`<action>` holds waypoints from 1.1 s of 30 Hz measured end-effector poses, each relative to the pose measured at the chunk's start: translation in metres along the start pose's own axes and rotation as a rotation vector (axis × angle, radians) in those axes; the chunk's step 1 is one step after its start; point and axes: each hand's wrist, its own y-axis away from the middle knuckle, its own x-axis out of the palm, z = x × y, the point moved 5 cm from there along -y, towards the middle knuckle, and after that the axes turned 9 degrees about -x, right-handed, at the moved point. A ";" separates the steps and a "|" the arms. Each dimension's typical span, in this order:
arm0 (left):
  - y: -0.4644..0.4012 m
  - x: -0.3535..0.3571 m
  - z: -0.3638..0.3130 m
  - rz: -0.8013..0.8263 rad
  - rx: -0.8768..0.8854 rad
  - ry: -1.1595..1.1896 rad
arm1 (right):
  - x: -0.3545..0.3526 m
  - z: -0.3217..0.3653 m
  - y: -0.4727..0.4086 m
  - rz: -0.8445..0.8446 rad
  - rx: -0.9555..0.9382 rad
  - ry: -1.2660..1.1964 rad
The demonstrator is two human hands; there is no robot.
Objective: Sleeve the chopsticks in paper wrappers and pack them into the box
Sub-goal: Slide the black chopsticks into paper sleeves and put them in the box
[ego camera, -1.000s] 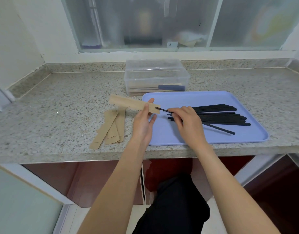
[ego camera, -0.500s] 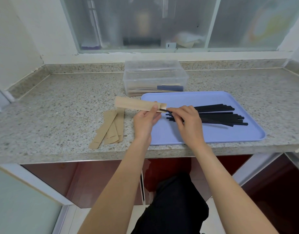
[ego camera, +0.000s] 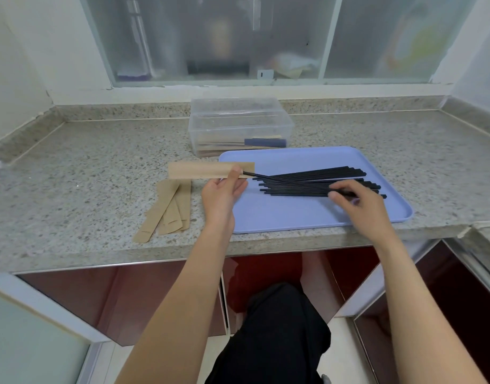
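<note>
My left hand (ego camera: 221,192) pinches a brown paper wrapper (ego camera: 202,170) held level above the counter. A black chopstick (ego camera: 290,182) has its tip in the wrapper's right mouth. My right hand (ego camera: 354,200) grips that chopstick's far end over the pile of black chopsticks (ego camera: 321,180) on the lilac tray (ego camera: 293,217). A clear plastic box (ego camera: 239,126) behind the tray holds sleeved chopsticks and a dark blue one.
Several spare brown wrappers (ego camera: 166,212) lie fanned on the speckled stone counter (ego camera: 86,176) left of my left hand. The counter's front edge runs just below the tray. A frosted window (ego camera: 238,37) stands behind the box.
My right hand has slid right along the chopstick from beside the wrapper mouth to its far end. The wrapper has levelled out in my left hand.
</note>
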 end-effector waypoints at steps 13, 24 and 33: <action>0.003 0.003 0.002 0.095 -0.031 -0.073 | 0.008 0.006 -0.006 -0.353 0.305 -0.571; 0.000 0.005 0.003 0.117 -0.014 -0.153 | 0.039 0.028 -0.014 0.006 0.141 -0.427; 0.002 0.008 0.005 0.156 -0.007 -0.254 | 0.043 0.033 -0.017 0.130 0.044 -0.391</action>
